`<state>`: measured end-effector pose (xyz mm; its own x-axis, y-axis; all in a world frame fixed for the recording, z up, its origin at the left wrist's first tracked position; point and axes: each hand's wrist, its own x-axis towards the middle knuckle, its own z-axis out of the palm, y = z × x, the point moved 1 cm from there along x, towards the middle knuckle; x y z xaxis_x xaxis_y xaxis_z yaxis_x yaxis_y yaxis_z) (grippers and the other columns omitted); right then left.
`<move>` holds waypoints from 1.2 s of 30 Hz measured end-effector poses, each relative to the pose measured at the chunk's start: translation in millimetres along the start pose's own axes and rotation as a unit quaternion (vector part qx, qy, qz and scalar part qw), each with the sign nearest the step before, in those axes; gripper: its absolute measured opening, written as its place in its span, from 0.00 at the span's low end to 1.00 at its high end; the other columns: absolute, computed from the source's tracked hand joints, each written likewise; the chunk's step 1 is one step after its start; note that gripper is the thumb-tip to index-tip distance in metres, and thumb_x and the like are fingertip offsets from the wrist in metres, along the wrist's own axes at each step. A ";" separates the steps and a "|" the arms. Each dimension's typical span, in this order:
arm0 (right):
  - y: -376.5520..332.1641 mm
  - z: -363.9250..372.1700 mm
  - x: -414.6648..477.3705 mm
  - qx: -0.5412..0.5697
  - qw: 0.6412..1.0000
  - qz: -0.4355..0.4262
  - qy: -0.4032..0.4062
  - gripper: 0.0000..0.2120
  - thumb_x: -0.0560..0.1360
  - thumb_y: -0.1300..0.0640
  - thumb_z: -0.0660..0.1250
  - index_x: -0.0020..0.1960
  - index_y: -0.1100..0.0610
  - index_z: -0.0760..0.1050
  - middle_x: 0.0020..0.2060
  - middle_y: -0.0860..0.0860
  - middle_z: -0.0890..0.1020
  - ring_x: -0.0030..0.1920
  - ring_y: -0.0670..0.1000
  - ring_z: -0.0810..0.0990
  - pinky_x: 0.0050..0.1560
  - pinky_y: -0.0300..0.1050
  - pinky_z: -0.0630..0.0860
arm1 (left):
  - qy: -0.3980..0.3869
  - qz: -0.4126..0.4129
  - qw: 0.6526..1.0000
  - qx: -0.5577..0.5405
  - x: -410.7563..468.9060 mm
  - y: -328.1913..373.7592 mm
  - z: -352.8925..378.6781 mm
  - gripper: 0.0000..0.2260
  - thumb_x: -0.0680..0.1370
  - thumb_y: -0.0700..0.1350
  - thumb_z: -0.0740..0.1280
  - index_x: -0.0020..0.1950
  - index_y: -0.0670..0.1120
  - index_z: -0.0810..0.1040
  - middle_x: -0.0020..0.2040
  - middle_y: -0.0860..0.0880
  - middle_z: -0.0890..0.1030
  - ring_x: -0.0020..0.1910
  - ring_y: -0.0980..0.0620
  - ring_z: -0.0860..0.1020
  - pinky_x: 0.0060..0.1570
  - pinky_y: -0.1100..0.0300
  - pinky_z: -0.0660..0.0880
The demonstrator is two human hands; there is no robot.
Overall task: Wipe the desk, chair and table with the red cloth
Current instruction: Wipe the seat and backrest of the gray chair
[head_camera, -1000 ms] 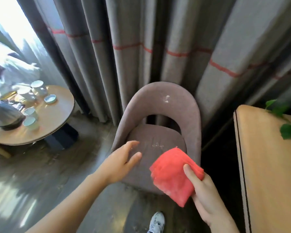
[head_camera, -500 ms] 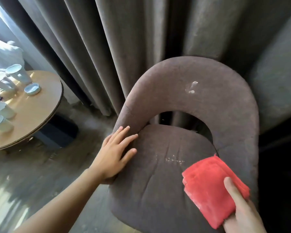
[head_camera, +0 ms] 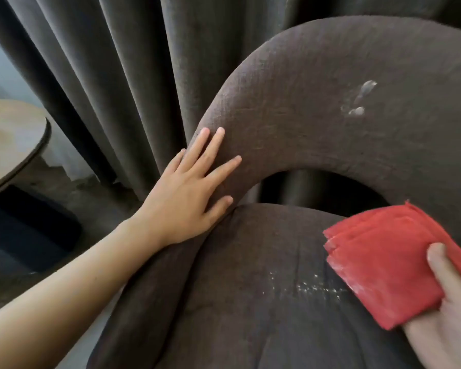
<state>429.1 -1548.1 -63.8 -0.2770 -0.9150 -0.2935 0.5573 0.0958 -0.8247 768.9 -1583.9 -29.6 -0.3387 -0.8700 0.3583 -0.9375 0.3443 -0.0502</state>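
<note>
A brown fabric chair [head_camera: 290,107] with a curved backrest fills most of the view. A white smear [head_camera: 359,99] marks the backrest, and white crumbs [head_camera: 312,287] lie scattered on the seat. My left hand [head_camera: 192,190] rests flat and open on the left side of the backrest where it meets the seat. My right hand [head_camera: 447,310], at the lower right, holds the folded red cloth [head_camera: 391,265] with the thumb on top, over the right part of the seat beside the crumbs.
A round wooden table [head_camera: 14,145] stands at the left edge over a dark base [head_camera: 30,230]. Dark grey curtains [head_camera: 104,75] hang right behind the chair. Grey floor [head_camera: 77,195] shows between table and chair.
The view has closed in on the chair. My left hand moved from the seat edge up onto the backrest. My right hand brought the red cloth down over the seat.
</note>
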 end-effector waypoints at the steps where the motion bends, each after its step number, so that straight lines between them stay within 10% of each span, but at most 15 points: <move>1: 3.9 -1.1 3.8 0.001 1.000 -0.017 -0.009 0.20 0.79 0.48 0.64 0.67 0.55 0.76 0.62 0.53 0.84 0.56 0.46 0.85 0.50 0.50 0.83 | 0.007 0.017 1.000 0.021 9.2 -1.7 1.7 0.27 0.79 0.60 0.58 0.77 0.52 0.68 0.83 0.43 0.51 0.81 0.42 0.45 0.73 0.36 0.62; 11: 2.7 -28.7 52.2 -0.143 0.958 -0.247 -0.001 0.11 0.81 0.44 0.64 0.50 0.48 0.82 0.46 0.40 0.88 0.53 0.43 0.85 0.51 0.41 0.82 | 0.110 0.070 0.983 0.132 33.8 -13.0 16.7 0.34 0.75 0.67 0.55 0.73 0.49 0.73 0.82 0.39 0.50 0.77 0.27 0.48 0.73 0.31 0.58; 15: 7.9 -42.5 61.8 -0.503 0.750 -0.430 0.011 0.16 0.78 0.38 0.60 0.63 0.41 0.75 0.47 0.35 0.83 0.51 0.42 0.79 0.57 0.36 0.72 | 0.120 0.051 0.982 0.136 35.6 -16.0 19.0 0.39 0.72 0.72 0.61 0.75 0.49 0.71 0.82 0.38 0.49 0.74 0.22 0.52 0.74 0.35 0.52; 19: 54.1 -46.3 72.6 -0.773 0.562 -0.266 -0.129 0.27 0.80 0.38 0.55 0.78 0.41 0.60 0.78 0.47 0.65 0.80 0.53 0.58 0.79 0.54 0.52 | 0.086 0.026 0.992 0.087 35.1 -18.6 16.5 0.48 0.62 0.63 0.78 0.79 0.53 0.64 0.82 0.41 0.43 0.74 0.25 0.55 0.70 0.32 0.62; 24: 64.5 -45.1 76.5 -0.793 0.545 -0.250 -0.113 0.33 0.75 0.29 0.48 0.78 0.39 0.60 0.80 0.45 0.61 0.80 0.55 0.55 0.77 0.57 0.54 | 0.107 -0.009 0.992 0.063 33.6 -23.0 22.5 0.56 0.58 0.62 0.80 0.80 0.60 0.53 0.82 0.45 0.39 0.60 0.24 0.69 0.45 0.29 0.78; 36: 64.3 -35.9 70.8 -0.755 0.609 -0.200 -0.140 0.23 0.83 0.39 0.47 0.77 0.39 0.61 0.78 0.41 0.62 0.81 0.49 0.53 0.79 0.55 0.49 | 0.078 -0.061 0.995 0.029 32.6 -20.7 21.2 0.62 0.56 0.58 0.83 0.80 0.60 0.48 0.80 0.38 0.47 0.44 0.22 0.77 0.40 0.31 0.79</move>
<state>417.2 -1592.7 -154.9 0.1079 -0.9942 -0.0028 -0.9237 -0.0992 -0.3699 775.6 -1626.9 -36.7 -0.2090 -0.8373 0.5052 -0.9756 0.2138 -0.0493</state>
